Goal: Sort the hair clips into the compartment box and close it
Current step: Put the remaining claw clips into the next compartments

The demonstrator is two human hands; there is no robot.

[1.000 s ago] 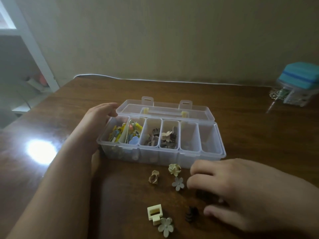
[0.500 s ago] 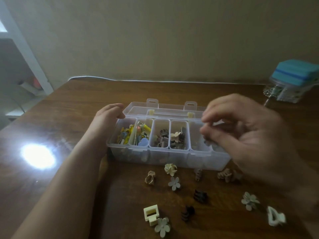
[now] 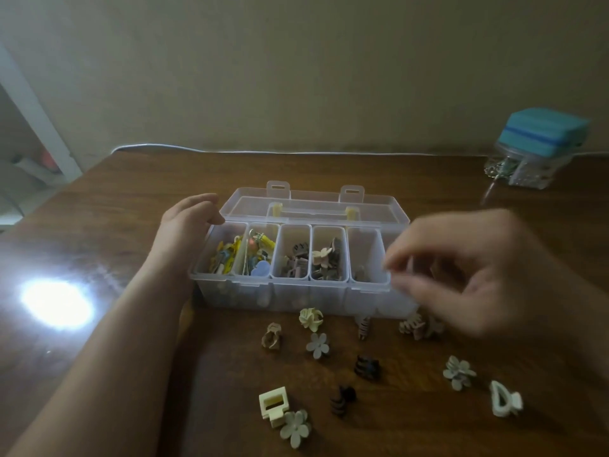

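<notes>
Because the hair clips [image 3: 311, 319] in front of the compartment box [image 3: 296, 293] are small, light and stiff, pinch each by its body; your right hand [image 3: 468, 275] hovers with fingers pinched, contents blurred, while your left hand [image 3: 188, 222] rests on the box's end.

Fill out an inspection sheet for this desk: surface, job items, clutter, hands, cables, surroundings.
Surface: brown wooden table, with a bright light glare at its left.
Job items: clear compartment box, lid open and folded back; four left compartments hold clips, the fifth a few. Loose clips lie in front, among them a cream square clip, a dark claw clip and a white clip.
Clutter: teal-lidded jar at far right.
Hands: left hand rests on the box's left end; right hand, blurred, hangs over the right compartments, its grip unclear.
Cables: white cable along the table's back edge.
Surroundings: beige wall; white frame at left.
</notes>
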